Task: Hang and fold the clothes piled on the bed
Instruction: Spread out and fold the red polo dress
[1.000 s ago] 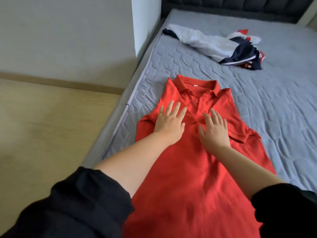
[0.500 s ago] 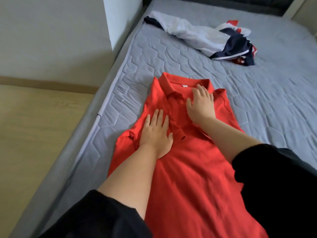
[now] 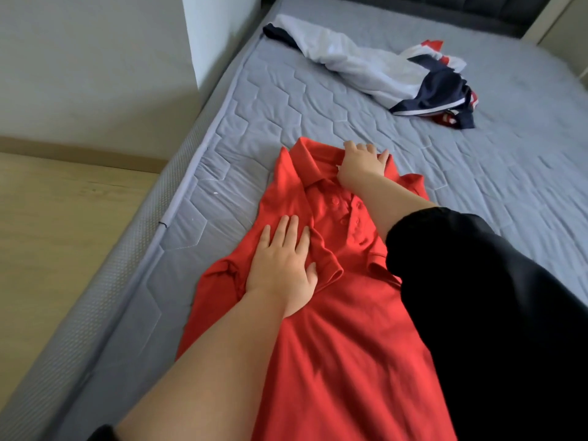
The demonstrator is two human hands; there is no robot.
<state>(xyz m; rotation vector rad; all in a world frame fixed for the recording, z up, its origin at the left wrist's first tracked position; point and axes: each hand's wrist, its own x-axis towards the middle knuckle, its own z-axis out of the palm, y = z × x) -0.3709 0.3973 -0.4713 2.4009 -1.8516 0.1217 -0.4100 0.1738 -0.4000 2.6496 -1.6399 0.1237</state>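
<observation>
A bed [image 3: 318,100] with a grey mattress quilted in hexagons is recorded; its side panel [image 3: 105,297] is covered in grey mesh fabric. At the bed's far end a dark padded headboard [image 3: 477,14] is seen. Left of the bed a pale wooden floor [image 3: 47,233] is laid, bounded by a light skirting board [image 3: 79,152] and a plain off-white wall [image 3: 79,74]. A white wall corner [image 3: 219,36] is noted — just beside the bed's left edge. The room is evenly, softly lit.

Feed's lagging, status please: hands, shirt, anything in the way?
Left hand flat on red polo shirt. Right hand on its collar, grip unclear. Other clothes apart, up the mattress.
</observation>
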